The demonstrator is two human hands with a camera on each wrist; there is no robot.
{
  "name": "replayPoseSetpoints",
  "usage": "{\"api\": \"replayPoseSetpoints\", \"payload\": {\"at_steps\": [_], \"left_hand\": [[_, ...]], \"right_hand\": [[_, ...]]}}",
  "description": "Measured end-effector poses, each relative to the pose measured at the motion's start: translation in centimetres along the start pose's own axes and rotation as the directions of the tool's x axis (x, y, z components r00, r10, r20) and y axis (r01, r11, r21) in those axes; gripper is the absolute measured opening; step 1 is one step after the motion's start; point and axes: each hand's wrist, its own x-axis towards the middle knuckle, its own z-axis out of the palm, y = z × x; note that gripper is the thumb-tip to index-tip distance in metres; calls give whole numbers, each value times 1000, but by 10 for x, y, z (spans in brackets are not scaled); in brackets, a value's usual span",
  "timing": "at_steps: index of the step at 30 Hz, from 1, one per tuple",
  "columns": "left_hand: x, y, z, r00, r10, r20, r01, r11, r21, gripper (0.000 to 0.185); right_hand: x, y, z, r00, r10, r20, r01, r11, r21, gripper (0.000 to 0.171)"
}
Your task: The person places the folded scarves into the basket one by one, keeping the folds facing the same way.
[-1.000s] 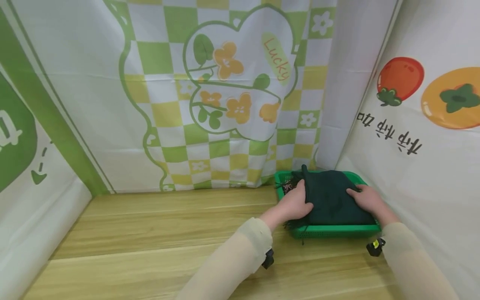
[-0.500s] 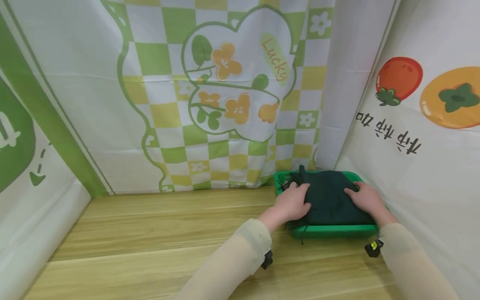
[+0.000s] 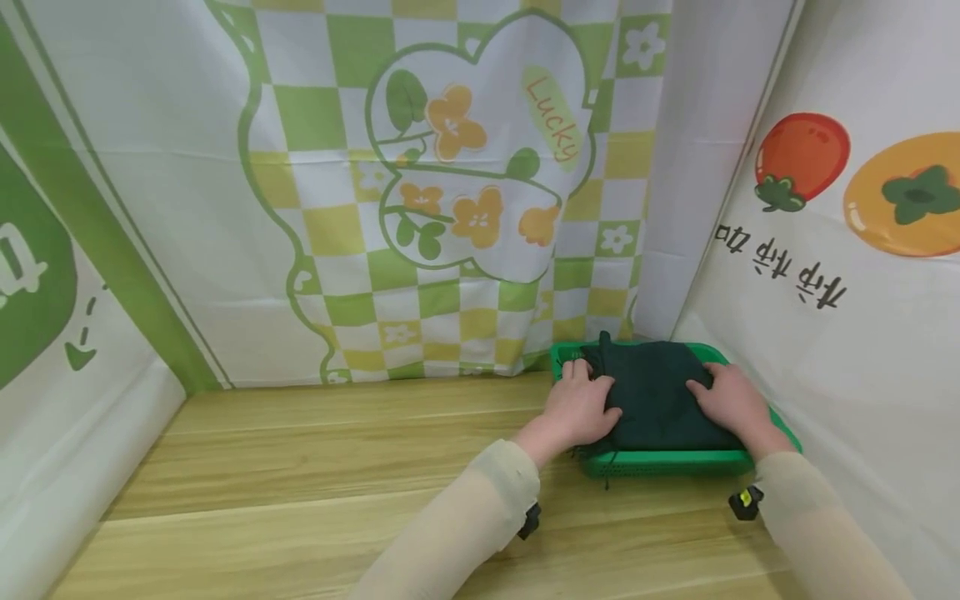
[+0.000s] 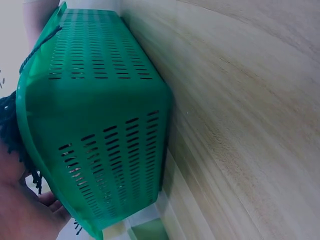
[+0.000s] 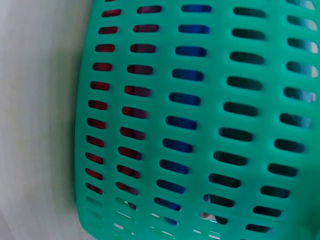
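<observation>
Dark green folded knit cloth [image 3: 656, 396] in green slotted plastic basket [image 3: 667, 461], lower right: soft, light, floppy. Left hand [image 3: 581, 407] and right hand [image 3: 731, 400] flat on top, fingers spread; best gripped at side edges.

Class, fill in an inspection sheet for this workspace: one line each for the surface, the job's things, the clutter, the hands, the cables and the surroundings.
Surface: light wooden tabletop, plank grain, bare where visible.
Job's things: green slotted plastic basket in the far right corner; folded dark green cloth lies on top of it, fringe hanging over the left rim.
Clutter: nothing seen.
Hands: left hand rests on the cloth's left edge, right hand on its right edge; fingers lie fairly flat, pressing rather than gripping.
Cables: nothing seen; only small black devices at both wrists.
Surroundings: printed cloth backdrops on three sides: green and yellow checks with flowers and "Lucky" behind, fruit print on the right.
</observation>
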Motion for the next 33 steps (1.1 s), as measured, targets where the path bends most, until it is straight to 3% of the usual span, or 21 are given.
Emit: {"api": "replayPoseSetpoints", "payload": {"at_steps": [12, 23, 33], "left_hand": [[3, 1, 4, 999, 20, 50, -23, 998, 67, 54], [2, -4, 4, 992, 9, 123, -27, 988, 151, 57], [2, -10, 7, 994, -5, 110, -5, 996, 87, 56]], "right_hand": [[-3, 8, 4, 1000, -2, 31, 3, 999, -44, 67], [-4, -2, 5, 997, 31, 70, -26, 997, -72, 68], [0, -9, 5, 994, 40, 102, -32, 997, -72, 68]]}}
